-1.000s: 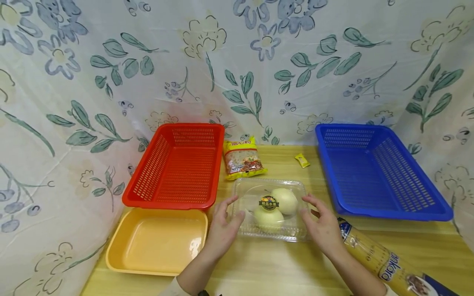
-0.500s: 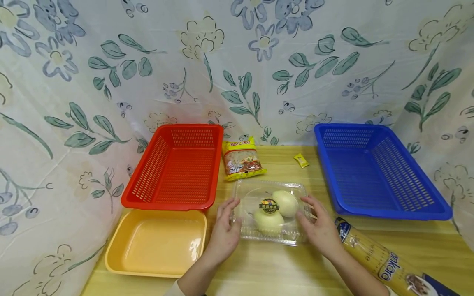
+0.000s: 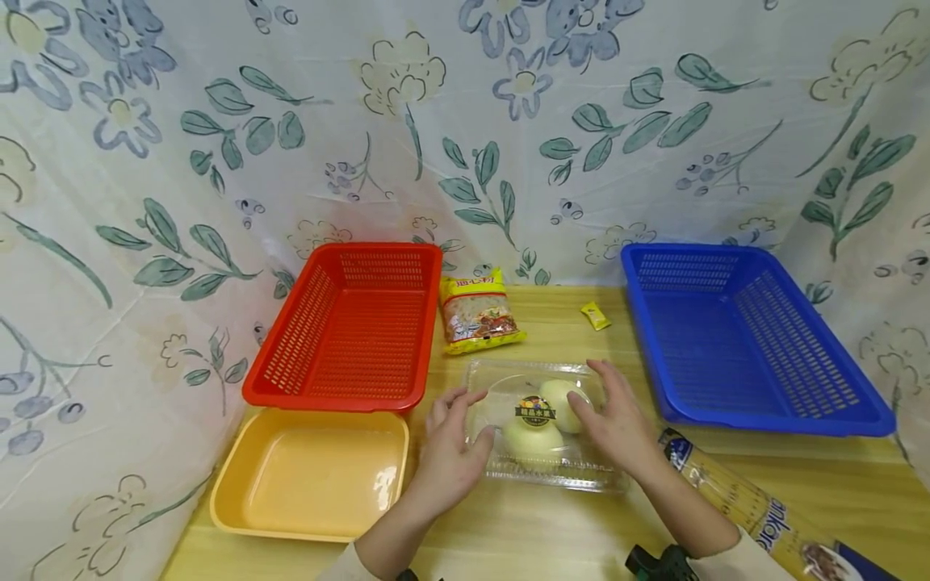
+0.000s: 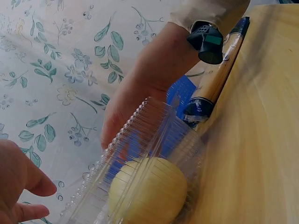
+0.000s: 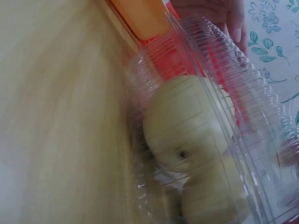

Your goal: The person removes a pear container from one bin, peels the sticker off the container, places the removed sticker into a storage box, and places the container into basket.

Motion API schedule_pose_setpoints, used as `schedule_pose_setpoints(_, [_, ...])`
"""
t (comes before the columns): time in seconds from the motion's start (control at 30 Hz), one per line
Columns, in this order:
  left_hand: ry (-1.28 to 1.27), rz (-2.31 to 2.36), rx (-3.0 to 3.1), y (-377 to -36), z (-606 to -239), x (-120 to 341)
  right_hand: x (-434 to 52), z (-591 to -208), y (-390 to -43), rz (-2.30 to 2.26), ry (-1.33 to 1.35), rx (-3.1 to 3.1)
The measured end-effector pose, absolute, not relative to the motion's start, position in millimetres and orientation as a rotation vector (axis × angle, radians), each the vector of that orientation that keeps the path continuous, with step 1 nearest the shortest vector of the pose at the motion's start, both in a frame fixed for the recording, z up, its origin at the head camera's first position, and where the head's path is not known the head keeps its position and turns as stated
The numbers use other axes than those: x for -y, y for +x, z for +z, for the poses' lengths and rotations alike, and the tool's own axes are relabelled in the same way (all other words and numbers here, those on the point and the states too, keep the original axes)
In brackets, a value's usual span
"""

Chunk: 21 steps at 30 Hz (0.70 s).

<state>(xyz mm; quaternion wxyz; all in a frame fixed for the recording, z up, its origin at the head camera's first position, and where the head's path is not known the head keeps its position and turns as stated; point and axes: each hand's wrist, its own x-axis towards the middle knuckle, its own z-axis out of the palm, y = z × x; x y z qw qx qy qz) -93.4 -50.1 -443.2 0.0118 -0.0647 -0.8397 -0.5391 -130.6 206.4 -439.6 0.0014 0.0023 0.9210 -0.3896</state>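
Observation:
A clear plastic clamshell box (image 3: 552, 482) lies on the wooden table in front of me. Its lid is down and bears a dark fruit label (image 3: 535, 411). Through the plastic show two pale yellow-green, pear-like fruits, one nearer me (image 3: 534, 445) and one behind it to the right. My left hand (image 3: 452, 456) is at the box's left side, fingers loosely bent and thumb apart; the left wrist view shows a gap between its fingertips and the box. My right hand (image 3: 617, 420) spreads over the right edge, with the thumb above the lid.
To the left stand a red basket (image 3: 339, 401) and a yellow tub (image 3: 305, 532); a blue basket (image 3: 770, 420) stands right. Behind the box lie a yellow food bag (image 3: 479, 315) and a small yellow packet (image 3: 595, 315). A long pasta pack (image 3: 734, 500) lies beside my right forearm.
The box has shifted a little toward me and to the right. My hands have loosened from its sides, and the right one has come up over the lid's edge.

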Motion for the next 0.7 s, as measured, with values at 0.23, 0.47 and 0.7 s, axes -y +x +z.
schedule_pose_setpoints(0.23, [-0.658, -1.221, 2.728, -104, -424, 41, -206, -442, -137, -1.177, -0.066, -2.897])
schedule_pose_setpoints(0.47, [-0.938, -0.902, 2.793, -118, -425, 28, -204, -448, -136, -1.214, -0.077, -2.879])
schedule_pose_setpoints(0.7, [-0.953, -0.762, 2.789, -129, -428, 21, -206, -450, -134, -1.229, -0.061, -2.868])
